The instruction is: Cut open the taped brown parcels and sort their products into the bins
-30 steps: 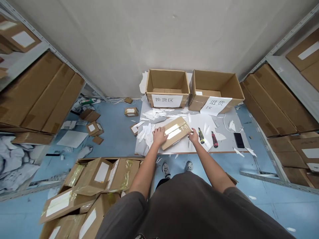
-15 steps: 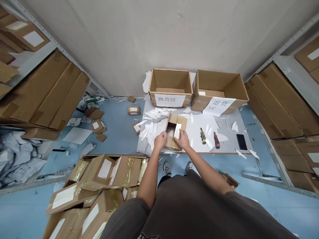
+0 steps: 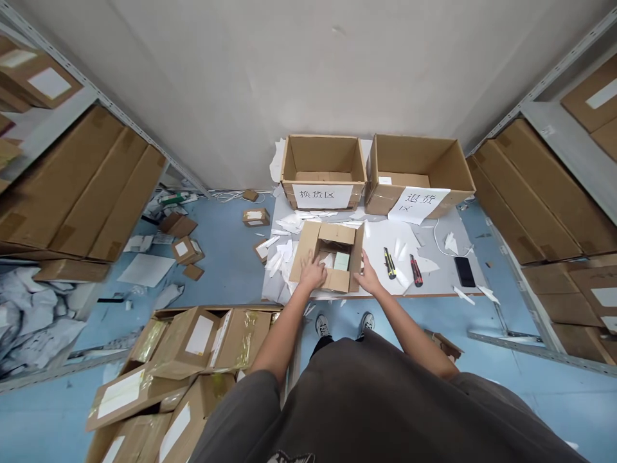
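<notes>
A small cardboard box (image 3: 337, 280) stands open on the white table (image 3: 434, 283), its flaps folded out. Inside it a pale green item (image 3: 342, 260) and something white show. My left hand (image 3: 312, 272) rests on the box's left flap, fingers pressing it down. My right hand (image 3: 368, 280) lies against the box's right flap with fingers stretched along it. Two box cutters (image 3: 389, 262) lie on the table just right of my right hand.
Two large open cartons with paper signs, one left (image 3: 322, 168) and one right (image 3: 419, 173), stand at the table's back. Paper scraps litter the table; a black phone (image 3: 464, 271) lies at right. A crate of taped parcels (image 3: 193, 347) sits at lower left. Shelves of boxes flank both sides.
The box lay flat and taped a second ago; my hands turned it and spread its flaps, and it now stands open showing its contents.
</notes>
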A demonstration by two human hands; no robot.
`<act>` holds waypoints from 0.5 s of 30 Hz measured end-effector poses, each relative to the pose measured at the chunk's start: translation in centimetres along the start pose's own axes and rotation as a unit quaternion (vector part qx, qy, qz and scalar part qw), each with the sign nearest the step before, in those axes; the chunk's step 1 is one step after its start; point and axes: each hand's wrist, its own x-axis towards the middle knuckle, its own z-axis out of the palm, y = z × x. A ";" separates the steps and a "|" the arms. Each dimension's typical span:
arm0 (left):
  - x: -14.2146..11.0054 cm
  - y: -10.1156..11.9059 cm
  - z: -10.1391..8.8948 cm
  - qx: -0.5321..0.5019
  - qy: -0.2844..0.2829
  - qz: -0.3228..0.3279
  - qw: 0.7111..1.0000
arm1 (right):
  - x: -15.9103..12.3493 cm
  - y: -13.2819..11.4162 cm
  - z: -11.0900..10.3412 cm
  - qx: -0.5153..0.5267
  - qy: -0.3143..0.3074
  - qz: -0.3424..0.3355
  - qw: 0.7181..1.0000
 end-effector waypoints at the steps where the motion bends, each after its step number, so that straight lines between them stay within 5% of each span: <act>1: 0.3 0.3 0.1 -0.001 -0.006 -0.013 1.000 | -0.5 0.8 -0.8 0.002 -0.001 0.003 1.000; 5: 0.8 -0.7 -1.2 -0.081 -0.014 -0.013 0.997 | -1.8 3.4 -2.1 -0.048 0.009 0.036 0.998; 10: -0.9 -3.1 -3.2 -0.099 -0.127 0.046 0.986 | -0.9 4.7 0.4 -0.112 0.017 0.139 0.984; 15: -4.3 -2.3 -0.9 0.011 -0.150 0.034 0.988 | 1.7 4.4 4.0 -0.092 0.002 0.118 0.989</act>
